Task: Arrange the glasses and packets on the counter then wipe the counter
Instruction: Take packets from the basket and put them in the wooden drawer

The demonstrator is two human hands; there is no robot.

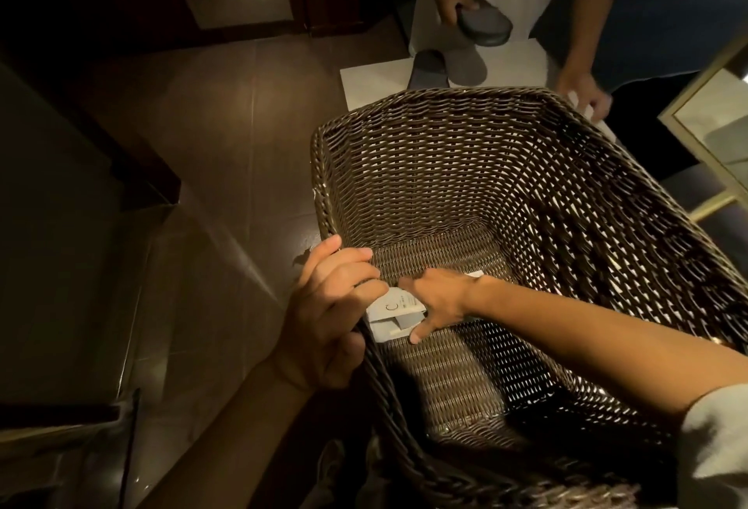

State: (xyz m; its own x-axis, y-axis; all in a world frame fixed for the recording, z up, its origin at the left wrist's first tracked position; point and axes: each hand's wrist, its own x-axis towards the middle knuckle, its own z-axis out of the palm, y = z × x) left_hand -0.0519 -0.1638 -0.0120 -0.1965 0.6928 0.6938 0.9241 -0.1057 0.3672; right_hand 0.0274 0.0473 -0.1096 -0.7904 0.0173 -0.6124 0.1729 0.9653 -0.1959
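Deep in a large dark-brown woven wicker basket (pixel 506 168), down near its floor at the near-left corner: small white paper packets (pixel 394 312), lying against the wall. Right hand (pixel 439 300) reaching in over the far rim, fingers spread and pressed onto the packets, thumb toward the left wall; touching them, yet whether actually gripping cannot be told. Left hand (pixel 332 306) curled over the basket's near-left rim, fingers hooked inside and closed on the wickerwork, steadying it (fingertips just beside the packets, perhaps touching one edge).

Behind the basket, a second person's hand clasping a dark grey slipper (pixel 483 24), with a matching pair of grey slippers (pixel 449 69) resting on a white surface beyond; not part of this job, by the look of it.

Progress, as a judgement: very early. Packets not yet out of the basket, let alone arranged. No glasses anywhere in view, no tabletop visible, no cloth to hand. Left to do, apparently everything: lifting out the packets, setting them and the glasses in order, then the wiping.
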